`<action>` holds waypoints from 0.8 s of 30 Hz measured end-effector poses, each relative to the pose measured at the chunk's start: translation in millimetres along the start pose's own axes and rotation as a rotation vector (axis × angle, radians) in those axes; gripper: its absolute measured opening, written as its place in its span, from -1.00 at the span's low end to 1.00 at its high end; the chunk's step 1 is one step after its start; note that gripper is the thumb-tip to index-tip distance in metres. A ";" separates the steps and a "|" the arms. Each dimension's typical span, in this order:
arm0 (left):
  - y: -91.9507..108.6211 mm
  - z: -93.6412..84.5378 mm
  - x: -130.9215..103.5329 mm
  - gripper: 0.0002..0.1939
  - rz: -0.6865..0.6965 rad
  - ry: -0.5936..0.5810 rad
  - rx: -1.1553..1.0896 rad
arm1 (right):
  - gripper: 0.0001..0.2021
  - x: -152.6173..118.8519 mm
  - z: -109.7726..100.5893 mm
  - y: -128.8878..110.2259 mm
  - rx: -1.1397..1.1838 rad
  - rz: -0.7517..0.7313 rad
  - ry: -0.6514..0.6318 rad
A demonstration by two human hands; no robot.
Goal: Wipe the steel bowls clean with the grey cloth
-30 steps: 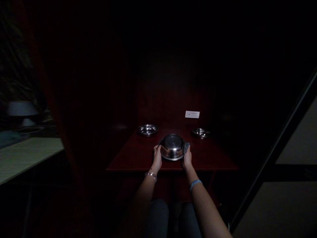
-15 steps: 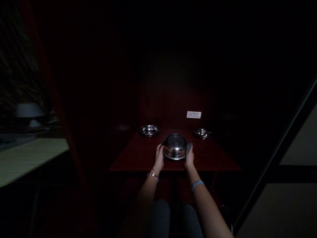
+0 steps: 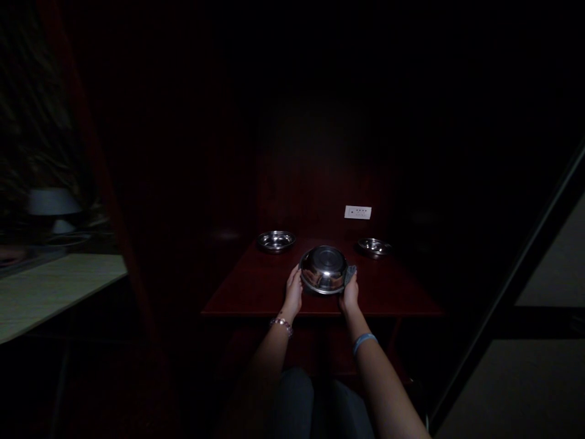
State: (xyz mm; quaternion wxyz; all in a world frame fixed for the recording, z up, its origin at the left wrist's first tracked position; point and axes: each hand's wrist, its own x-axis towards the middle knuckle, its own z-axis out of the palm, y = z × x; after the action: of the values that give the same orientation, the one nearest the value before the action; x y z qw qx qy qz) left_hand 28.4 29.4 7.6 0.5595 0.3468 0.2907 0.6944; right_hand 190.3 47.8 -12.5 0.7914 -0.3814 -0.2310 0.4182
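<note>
A shiny metal bowl [image 3: 323,268] is held bottom up over the front half of a dark red table [image 3: 247,292]. My left hand [image 3: 294,291] grips its left rim, fingers closed on the edge. On the right side my right hand [image 3: 350,292] holds the rim, with a grey cloth [image 3: 350,274] pressed between the fingers and the bowl. Behind it, a round metal dish [image 3: 276,241] rests at the back left of the table, and a smaller metal bowl [image 3: 373,247] sits at the back right.
A white socket panel [image 3: 358,212] is on the back wall. Dark walls stand on both sides of the table. Further left are a pale tabletop [image 3: 59,286] and a lamp [image 3: 53,202]. My knees are below the table's front edge.
The held bowl has tilted slightly and shifted a little to the right between my hands. Both hands have stayed almost in place, and the dishes behind have not moved.
</note>
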 end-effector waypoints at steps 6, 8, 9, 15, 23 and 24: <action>2.2 5.1 -5.0 -0.53 0.042 -0.046 0.068 | -0.34 0.1 -0.7 1.3 -0.015 -0.021 -0.008; 1.6 7.1 -5.1 -0.54 0.080 -0.067 0.079 | -0.35 0.4 -1.0 1.4 0.012 -0.014 -0.013; 1.0 7.7 -4.8 -0.55 0.095 -0.077 0.081 | -0.36 0.7 -1.2 1.8 0.021 -0.015 -0.017; -4.4 5.3 -0.2 -0.54 0.120 -0.060 0.065 | -0.34 2.2 -2.1 5.2 -0.013 -0.066 -0.047; -10.4 -0.8 10.9 -0.63 0.158 -0.002 0.014 | -0.38 -3.7 -1.6 2.4 -0.063 -0.070 -0.093; -10.7 -1.2 12.0 -0.64 0.157 0.011 0.001 | -0.40 -4.3 -1.8 2.1 -0.075 -0.093 -0.094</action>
State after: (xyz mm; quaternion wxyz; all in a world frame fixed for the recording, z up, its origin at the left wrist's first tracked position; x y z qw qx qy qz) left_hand 32.0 43.3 0.3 0.5014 0.3650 0.2659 0.7380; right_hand 188.2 44.2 -15.4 0.7835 -0.3796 -0.3008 0.3893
